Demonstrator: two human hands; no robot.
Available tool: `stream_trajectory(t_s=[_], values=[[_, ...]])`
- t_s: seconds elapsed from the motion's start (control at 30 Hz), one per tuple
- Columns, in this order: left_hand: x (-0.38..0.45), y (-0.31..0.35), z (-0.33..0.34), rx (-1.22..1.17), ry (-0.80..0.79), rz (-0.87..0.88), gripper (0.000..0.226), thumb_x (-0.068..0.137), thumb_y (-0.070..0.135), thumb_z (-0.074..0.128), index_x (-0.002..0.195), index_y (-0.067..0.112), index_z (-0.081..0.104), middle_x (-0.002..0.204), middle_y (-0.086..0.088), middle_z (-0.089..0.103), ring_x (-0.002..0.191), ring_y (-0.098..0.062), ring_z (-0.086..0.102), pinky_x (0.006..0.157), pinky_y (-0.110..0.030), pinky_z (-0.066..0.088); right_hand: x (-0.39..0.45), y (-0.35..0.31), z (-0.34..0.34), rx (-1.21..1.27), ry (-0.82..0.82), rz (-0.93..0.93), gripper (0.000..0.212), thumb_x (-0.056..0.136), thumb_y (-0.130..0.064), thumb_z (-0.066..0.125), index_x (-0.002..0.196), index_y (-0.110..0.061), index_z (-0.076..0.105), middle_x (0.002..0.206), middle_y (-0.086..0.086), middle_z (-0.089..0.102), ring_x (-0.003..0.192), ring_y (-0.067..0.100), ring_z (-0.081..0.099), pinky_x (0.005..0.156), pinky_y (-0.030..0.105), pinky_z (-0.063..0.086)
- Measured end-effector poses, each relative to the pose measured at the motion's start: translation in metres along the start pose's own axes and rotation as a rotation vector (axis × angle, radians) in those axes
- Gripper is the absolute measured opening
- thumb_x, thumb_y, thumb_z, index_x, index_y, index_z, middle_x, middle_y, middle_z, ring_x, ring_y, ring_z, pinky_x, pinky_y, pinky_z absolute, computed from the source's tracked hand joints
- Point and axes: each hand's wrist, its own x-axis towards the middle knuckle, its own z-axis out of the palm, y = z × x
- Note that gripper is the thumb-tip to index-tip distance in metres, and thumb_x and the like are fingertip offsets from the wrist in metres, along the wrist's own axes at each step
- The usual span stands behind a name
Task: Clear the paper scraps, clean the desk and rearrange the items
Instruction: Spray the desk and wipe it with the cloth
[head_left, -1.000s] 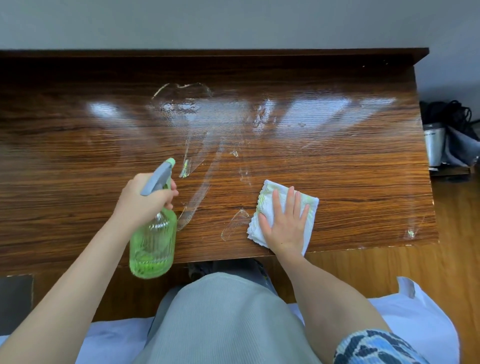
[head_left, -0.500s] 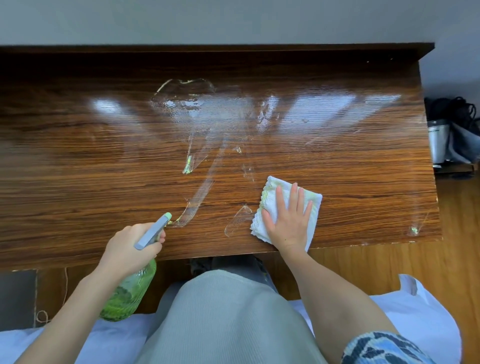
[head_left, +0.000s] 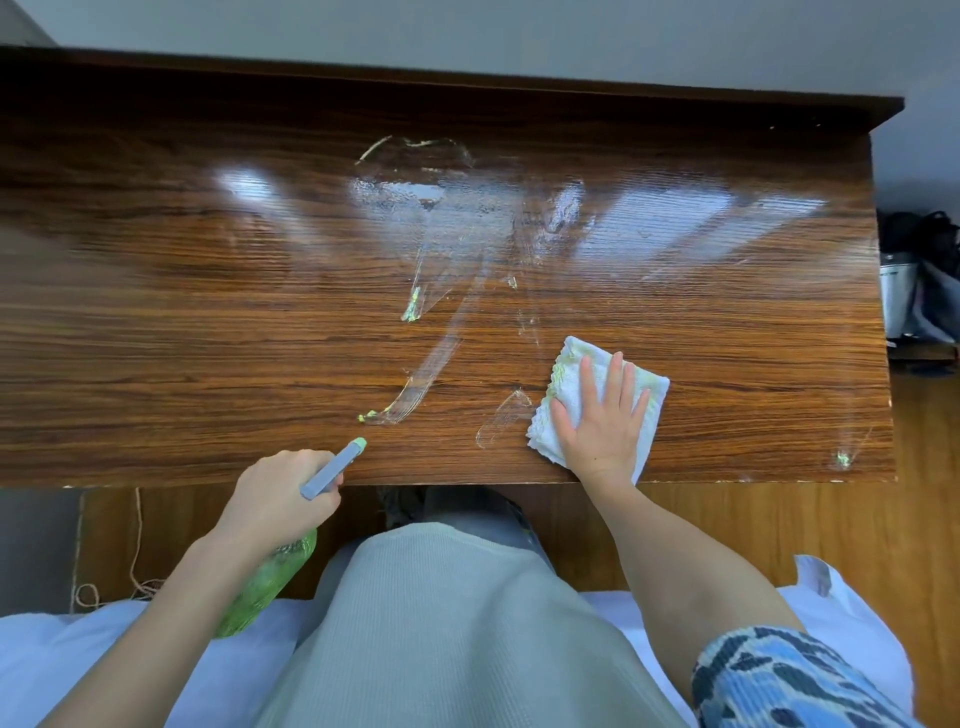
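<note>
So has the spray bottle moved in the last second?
Yes. The spray bottle has dropped from over the desk to below its near edge, toward the person; only the nozzle tip overlaps the edge. The left hand grips it.

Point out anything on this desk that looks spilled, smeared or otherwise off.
Wet streaks run across the middle of the desk, unwiped, with small yellow-green flecks in them. Another fleck sits near the front right corner. The right hand rests flat on the cloth beside them; the left hand holds the spray bottle below the desk edge.
</note>
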Motion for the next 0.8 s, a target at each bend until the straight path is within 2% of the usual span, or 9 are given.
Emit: stream_trajectory(t_s=[0.13, 0.2, 0.3, 0.4, 0.57, 0.8], values=[[-0.007, -0.005, 0.005, -0.045, 0.066, -0.086, 0.033, 0.087, 0.016, 0.053, 0.057, 0.022, 0.042, 0.056, 0.003, 0.050, 0.049, -0.012, 0.042, 0.048, -0.024, 0.028, -0.001, -0.001, 0.000, -0.008, -0.002, 0.007, 0.071, 0.093, -0.065, 0.019, 0.153, -0.027, 0.021, 0.162, 0.012, 0.011, 0.149, 0.033, 0.010, 0.117, 0.056, 0.012], [-0.010, -0.009, 0.009, -0.052, 0.073, -0.087, 0.031, 0.087, 0.016, 0.054, 0.058, 0.022, 0.044, 0.056, 0.003, 0.050, 0.050, -0.012, 0.043, 0.048, -0.024, 0.028, -0.001, -0.001, 0.000, -0.011, -0.005, 0.010, 0.070, 0.093, -0.064, 0.022, 0.153, -0.027, 0.020, 0.162, 0.012, 0.011, 0.149, 0.033, 0.010, 0.117, 0.055, 0.011], [-0.011, -0.012, 0.012, -0.058, 0.040, -0.002, 0.015, 0.086, 0.019, 0.057, 0.072, 0.024, 0.058, 0.064, 0.005, 0.060, 0.059, -0.013, 0.054, 0.050, -0.024, 0.035, -0.002, -0.001, -0.001, 0.001, -0.002, 0.007, 0.071, 0.093, -0.064, 0.021, 0.153, -0.027, 0.021, 0.162, 0.012, 0.011, 0.149, 0.032, 0.010, 0.117, 0.055, 0.011], [-0.010, -0.003, 0.015, -0.067, -0.036, 0.130, 0.008, 0.086, 0.021, 0.057, 0.080, 0.026, 0.060, 0.069, 0.007, 0.063, 0.064, -0.013, 0.059, 0.055, -0.027, 0.042, -0.002, -0.002, -0.003, 0.037, 0.004, 0.005, 0.072, 0.092, -0.064, 0.018, 0.152, -0.026, 0.023, 0.162, 0.012, 0.012, 0.149, 0.032, 0.009, 0.117, 0.056, 0.011], [0.001, 0.026, 0.019, -0.003, -0.041, 0.221, 0.018, 0.087, 0.023, 0.055, 0.069, 0.025, 0.055, 0.061, 0.007, 0.055, 0.054, -0.011, 0.047, 0.049, -0.022, 0.031, -0.002, -0.001, -0.003, 0.024, 0.001, 0.006, 0.072, 0.092, -0.065, 0.017, 0.153, -0.026, 0.022, 0.162, 0.012, 0.011, 0.149, 0.031, 0.008, 0.118, 0.056, 0.011], [0.014, 0.062, 0.018, 0.117, -0.155, 0.302, 0.014, 0.083, 0.021, 0.053, 0.072, 0.027, 0.049, 0.063, 0.010, 0.051, 0.054, -0.009, 0.044, 0.050, -0.022, 0.030, -0.001, -0.002, -0.004, 0.028, -0.005, 0.003, 0.072, 0.092, -0.066, 0.017, 0.153, -0.027, 0.021, 0.162, 0.012, 0.011, 0.149, 0.032, 0.009, 0.118, 0.056, 0.012]])
